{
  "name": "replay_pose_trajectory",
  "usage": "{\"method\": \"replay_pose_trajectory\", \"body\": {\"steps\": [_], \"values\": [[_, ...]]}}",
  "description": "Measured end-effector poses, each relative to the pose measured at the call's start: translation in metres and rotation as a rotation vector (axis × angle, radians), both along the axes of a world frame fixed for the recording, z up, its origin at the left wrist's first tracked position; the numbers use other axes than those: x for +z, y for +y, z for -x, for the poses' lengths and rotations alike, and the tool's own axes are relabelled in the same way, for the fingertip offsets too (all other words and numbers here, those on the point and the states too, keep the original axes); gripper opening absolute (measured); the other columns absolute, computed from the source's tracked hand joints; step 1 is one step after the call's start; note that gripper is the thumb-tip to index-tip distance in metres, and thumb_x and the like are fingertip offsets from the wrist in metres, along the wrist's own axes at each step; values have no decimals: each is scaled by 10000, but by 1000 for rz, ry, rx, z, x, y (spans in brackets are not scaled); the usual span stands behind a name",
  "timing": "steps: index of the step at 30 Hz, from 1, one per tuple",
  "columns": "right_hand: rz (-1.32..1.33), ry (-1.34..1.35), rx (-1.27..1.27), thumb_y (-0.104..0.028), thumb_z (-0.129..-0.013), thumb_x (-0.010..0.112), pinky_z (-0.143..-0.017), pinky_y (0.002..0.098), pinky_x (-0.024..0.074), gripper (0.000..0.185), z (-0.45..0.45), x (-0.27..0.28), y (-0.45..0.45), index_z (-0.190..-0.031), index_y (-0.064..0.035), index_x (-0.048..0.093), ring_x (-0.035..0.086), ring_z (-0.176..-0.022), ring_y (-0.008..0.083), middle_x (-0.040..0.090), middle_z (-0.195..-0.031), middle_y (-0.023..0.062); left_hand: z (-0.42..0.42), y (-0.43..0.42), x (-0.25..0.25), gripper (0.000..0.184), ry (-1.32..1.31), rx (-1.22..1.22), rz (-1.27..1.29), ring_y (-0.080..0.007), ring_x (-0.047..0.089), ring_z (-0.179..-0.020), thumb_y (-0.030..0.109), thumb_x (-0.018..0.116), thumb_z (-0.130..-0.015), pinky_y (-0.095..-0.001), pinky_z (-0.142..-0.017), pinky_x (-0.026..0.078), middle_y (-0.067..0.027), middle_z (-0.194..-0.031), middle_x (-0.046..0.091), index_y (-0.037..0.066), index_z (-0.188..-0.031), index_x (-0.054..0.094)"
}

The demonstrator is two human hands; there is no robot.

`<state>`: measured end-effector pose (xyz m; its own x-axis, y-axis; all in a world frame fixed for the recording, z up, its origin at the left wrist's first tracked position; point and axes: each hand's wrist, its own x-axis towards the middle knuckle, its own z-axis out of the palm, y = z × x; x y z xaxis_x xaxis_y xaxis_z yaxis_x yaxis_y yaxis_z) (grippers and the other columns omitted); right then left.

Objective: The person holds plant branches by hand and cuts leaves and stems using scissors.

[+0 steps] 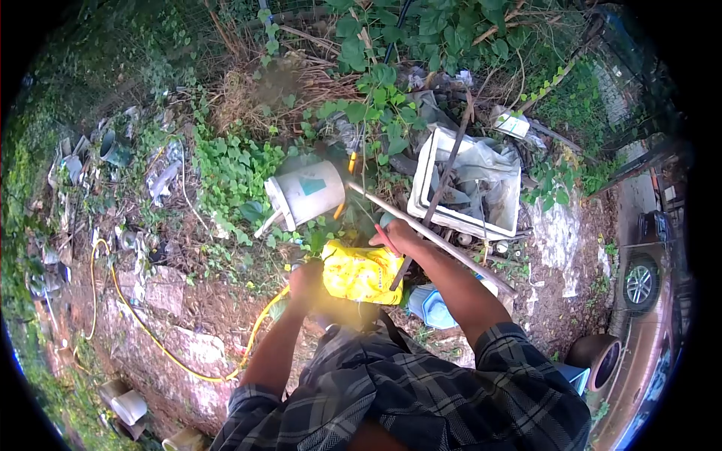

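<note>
A bright yellow plastic bag (361,272), crumpled and glossy, is in front of my body. My left hand (306,282) is closed at the bag's left edge, its fingertips partly lost in glare. My right hand (401,237) is closed around a tool with a red handle (386,239), just above the bag's upper right corner; the tool's kind is unclear. A long dark bar (450,161) slants down past my right hand to the bag. A pale pole (429,234) crosses behind my right wrist.
A white bucket (310,194) lies tipped on the vines. At the upper right stands a white crate (514,188) with plastic sheeting inside. A yellow hose (162,349) curves along the ground at left. Near my right forearm is a blue container (432,307). A car (647,301) stands far right.
</note>
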<state>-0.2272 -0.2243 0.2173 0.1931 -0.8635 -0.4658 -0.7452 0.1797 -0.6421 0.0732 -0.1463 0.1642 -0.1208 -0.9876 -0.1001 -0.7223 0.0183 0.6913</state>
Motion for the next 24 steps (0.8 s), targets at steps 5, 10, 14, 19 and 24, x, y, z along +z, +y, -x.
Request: {"method": "replay_pose_trajectory", "body": {"steps": [5, 10, 14, 19, 24], "values": [[35, 138, 192, -431, -929, 604, -675, 409, 513, 326, 12, 2, 8, -816, -167, 758, 653, -724, 346, 638, -697, 145, -25, -36, 16, 209, -78, 269, -75, -389, 658, -749, 241, 594, -861, -459, -688, 511, -193, -797, 682, 97, -898, 740], [-75, 123, -61, -511, -848, 675, -649, 476, 512, 529, 8, -10, 6, -640, -25, 641, 646, -694, 405, 630, -663, 223, 0, -131, 34, 434, -225, 260, -107, -396, 622, -1079, 304, 657, -863, -457, -932, 477, -248, -1141, 656, 58, -1220, 637], [93, 181, 33, -508, -880, 607, -659, 470, 528, 556, 6, -30, 3, -653, -2, 650, 646, -691, 420, 636, -667, 206, 76, -205, -16, 626, -294, 163, 143, -385, 495, -1277, 403, 609, -912, -496, -998, 433, -230, -1372, 531, 2, -1370, 464], [138, 314, 169, -474, -886, 563, -647, 479, 543, 521, 6, -64, 15, -666, -18, 685, 670, -670, 379, 664, -699, 185, 152, -252, -49, 269, 900, 277, -893, -204, 639, -816, 243, 515, -981, -414, -762, 525, -64, -947, 661, 49, -1132, 625], [101, 397, 95, -467, -826, 665, -663, 459, 529, 447, 29, -104, 68, -690, -45, 719, 677, -681, 374, 660, -657, 179, 150, -245, -56, 220, 1139, 318, -757, -119, 483, -550, 231, 484, -1008, -316, -567, 504, 37, -682, 508, 70, -994, 634]]}}
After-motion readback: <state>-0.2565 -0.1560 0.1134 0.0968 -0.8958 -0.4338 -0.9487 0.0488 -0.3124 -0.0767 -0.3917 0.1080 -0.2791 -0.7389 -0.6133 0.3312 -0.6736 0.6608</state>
